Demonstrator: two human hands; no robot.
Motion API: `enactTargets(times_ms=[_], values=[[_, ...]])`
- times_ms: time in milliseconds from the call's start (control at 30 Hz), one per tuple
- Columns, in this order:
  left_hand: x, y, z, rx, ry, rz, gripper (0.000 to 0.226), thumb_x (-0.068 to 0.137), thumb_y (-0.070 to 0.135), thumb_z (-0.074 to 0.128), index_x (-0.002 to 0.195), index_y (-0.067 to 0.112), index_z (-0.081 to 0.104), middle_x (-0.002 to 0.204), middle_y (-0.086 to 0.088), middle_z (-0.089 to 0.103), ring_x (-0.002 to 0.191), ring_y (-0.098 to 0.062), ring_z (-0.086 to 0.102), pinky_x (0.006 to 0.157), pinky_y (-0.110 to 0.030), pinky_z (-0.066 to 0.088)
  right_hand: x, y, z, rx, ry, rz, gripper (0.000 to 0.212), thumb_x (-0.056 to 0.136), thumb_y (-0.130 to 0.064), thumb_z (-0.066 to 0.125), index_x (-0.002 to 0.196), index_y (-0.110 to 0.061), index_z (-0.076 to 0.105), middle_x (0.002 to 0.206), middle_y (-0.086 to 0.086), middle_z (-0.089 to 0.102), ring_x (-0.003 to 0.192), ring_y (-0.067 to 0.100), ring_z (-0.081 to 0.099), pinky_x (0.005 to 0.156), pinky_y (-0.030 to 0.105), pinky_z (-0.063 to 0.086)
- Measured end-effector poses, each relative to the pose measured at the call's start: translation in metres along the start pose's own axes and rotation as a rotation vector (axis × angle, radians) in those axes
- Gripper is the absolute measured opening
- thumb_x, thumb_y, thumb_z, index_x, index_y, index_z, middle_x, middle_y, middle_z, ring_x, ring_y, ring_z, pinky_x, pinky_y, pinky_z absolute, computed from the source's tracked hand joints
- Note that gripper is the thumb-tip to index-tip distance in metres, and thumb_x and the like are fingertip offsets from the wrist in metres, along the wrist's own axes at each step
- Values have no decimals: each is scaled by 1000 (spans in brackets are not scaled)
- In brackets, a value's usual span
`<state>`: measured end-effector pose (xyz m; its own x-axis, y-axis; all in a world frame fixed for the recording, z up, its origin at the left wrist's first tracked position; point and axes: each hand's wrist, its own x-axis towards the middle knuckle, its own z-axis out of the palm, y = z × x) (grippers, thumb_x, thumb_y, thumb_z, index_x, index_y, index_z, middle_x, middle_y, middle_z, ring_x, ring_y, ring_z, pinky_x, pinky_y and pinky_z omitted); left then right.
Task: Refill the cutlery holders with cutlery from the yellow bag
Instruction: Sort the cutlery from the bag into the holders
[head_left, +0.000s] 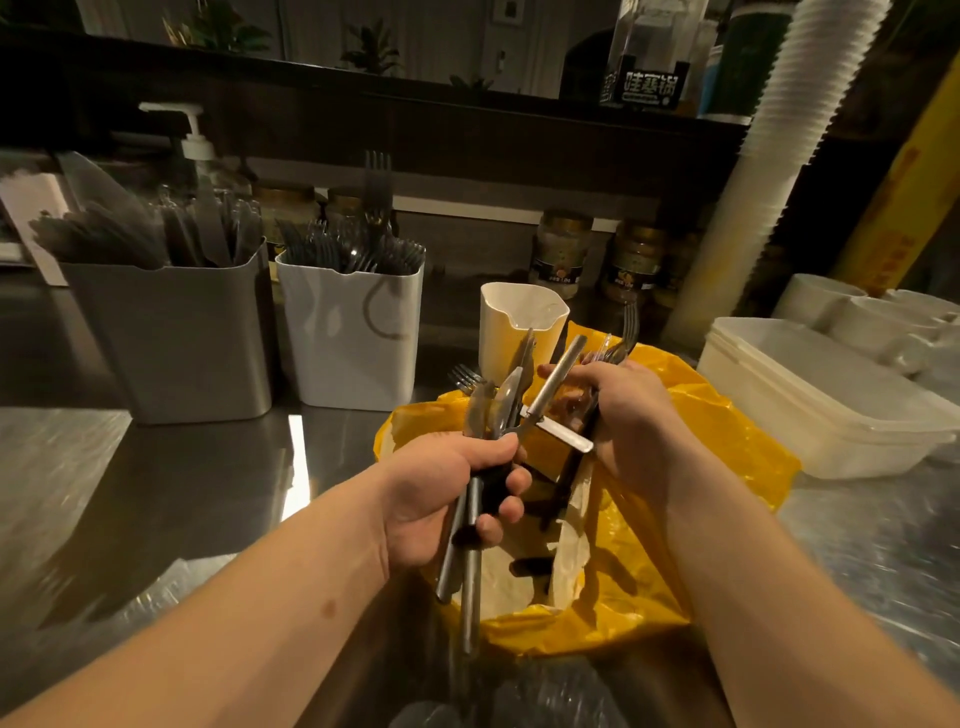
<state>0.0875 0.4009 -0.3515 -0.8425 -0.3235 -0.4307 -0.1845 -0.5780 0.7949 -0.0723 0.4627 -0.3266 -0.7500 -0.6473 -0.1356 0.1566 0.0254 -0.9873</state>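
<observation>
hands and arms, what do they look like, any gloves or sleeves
No gloves: the left hand and right hand are bare, with no rings, watch or wristband visible. Both forearms are bare, no sleeve in view. The left forearm has one small spot.

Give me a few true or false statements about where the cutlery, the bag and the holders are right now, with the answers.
1. The left hand and the right hand each grip cutlery. True.
2. The yellow bag lies on the floor. False: it lies on the steel counter, under the hands.
3. The white holder has forks standing in it. True.
4. The grey holder stands to the right of the white holder. False: it stands to its left.
5. The cream holder stands beyond the bag. True.
</observation>
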Motion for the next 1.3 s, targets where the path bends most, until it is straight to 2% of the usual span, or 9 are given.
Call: enactTargets(times_ms=[133, 267, 400, 567, 733, 900, 1000, 1100, 1300], values=[[3, -4, 5, 9, 76, 23, 31, 106, 31, 46, 120, 7, 61, 77, -8, 65, 63, -17, 58, 43, -19, 42, -6, 1, 3, -11, 13, -9, 9, 101, -7, 53, 99, -15, 53, 102, 15, 67, 84, 25, 68, 88, 46, 58], [2, -4, 8, 4, 108, 107, 36, 108, 33, 41, 117, 8, 66, 88, -11, 70, 70, -19, 62, 46, -20, 41, -14, 8, 13, -204, -46, -109, 13, 97, -8, 57, 104, -19, 56, 102, 9, 62, 96, 23, 63, 75, 35, 56], [0, -6, 10, 48, 170, 120, 35, 109, 32, 38, 121, 12, 64, 90, -12, 72, 70, -22, 67, 45, -22, 39, -20, 9, 15, -351, -191, -190, 11, 98, -7, 55, 102, -17, 55, 99, 11, 65, 92, 21, 65, 66, 26, 55], [1, -9, 11, 63, 226, 128, 31, 109, 33, 39, 119, 18, 64, 94, -10, 73, 67, -18, 64, 47, -21, 35, -22, 11, 14, -435, -278, -174, 14, 99, -9, 55, 100, -24, 52, 108, 17, 64, 105, 29, 64, 76, 31, 56], [4, -10, 11, 153, 322, 215, 20, 106, 32, 48, 111, 21, 63, 79, -2, 67, 62, -12, 56, 49, -20, 36, -23, 5, 8, -402, -325, -181, 10, 101, -8, 53, 101, -18, 54, 91, 13, 69, 93, 25, 69, 86, 37, 59], [5, -8, 10, 167, 341, 267, 18, 105, 29, 52, 116, 17, 59, 78, -2, 68, 69, -13, 61, 53, -23, 42, -24, 4, 9, -413, -292, -223, 7, 99, -14, 58, 99, -21, 55, 107, 15, 65, 108, 29, 63, 93, 44, 57], [7, -9, 8, 195, 377, 293, 16, 104, 29, 53, 111, 18, 62, 78, -1, 70, 74, -15, 64, 55, -25, 43, -26, -1, 5, -245, -324, -156, 7, 100, -11, 56, 101, -18, 55, 93, 14, 71, 95, 27, 69, 88, 41, 58], [5, -8, 4, 207, 297, 269, 15, 104, 29, 54, 106, 16, 60, 81, -4, 63, 69, -16, 58, 48, -21, 39, -25, -10, -2, -106, -228, -150, 11, 99, -6, 55, 102, -16, 55, 81, 11, 67, 75, 21, 65, 77, 39, 53], [-2, -3, 2, 115, -83, 128, 20, 104, 23, 51, 115, 8, 57, 79, -5, 54, 59, -14, 47, 45, -19, 35, -5, -19, -21, 162, 57, -115, 13, 105, -21, 50, 113, -14, 58, 80, 6, 65, 79, 19, 65, 65, 30, 51]])
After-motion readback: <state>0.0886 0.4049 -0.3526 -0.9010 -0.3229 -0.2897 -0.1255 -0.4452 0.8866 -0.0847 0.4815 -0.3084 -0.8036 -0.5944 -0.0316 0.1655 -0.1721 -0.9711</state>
